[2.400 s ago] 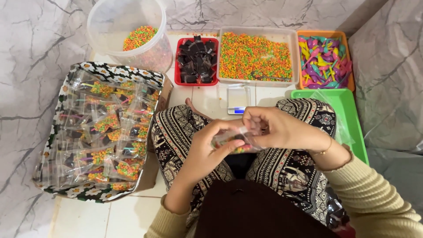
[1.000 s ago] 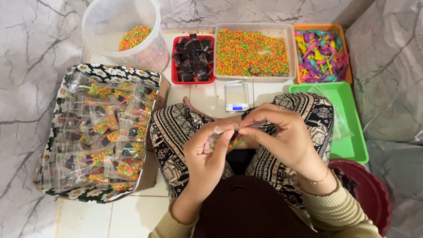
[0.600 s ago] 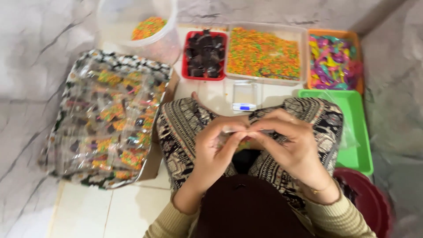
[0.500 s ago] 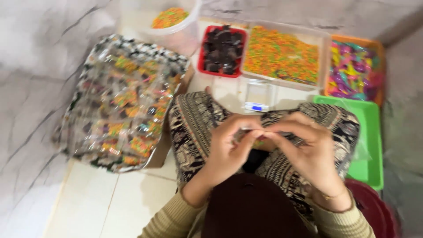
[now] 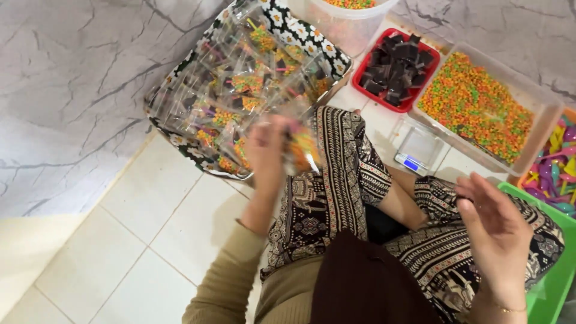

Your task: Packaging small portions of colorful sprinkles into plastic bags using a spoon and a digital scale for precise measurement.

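Head view: small filled packet [image 5: 302, 151] pinched in left hand [image 5: 268, 149] fingers beside the floral tray [image 5: 180, 129] — drop-off step judged; release over tray needed. Right hand [image 5: 493, 231] held empty, fingers spread.

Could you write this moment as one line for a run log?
left hand: holds filled clear packet over flowered tray | right hand: open, empty, above lap | small scale: on floor

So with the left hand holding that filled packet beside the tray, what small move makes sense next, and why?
Probably lowering the filled packet onto the pile in the floral tray: the left hand holds it at the tray's edge, and similar packets already lie there. The right hand is open and holds nothing.
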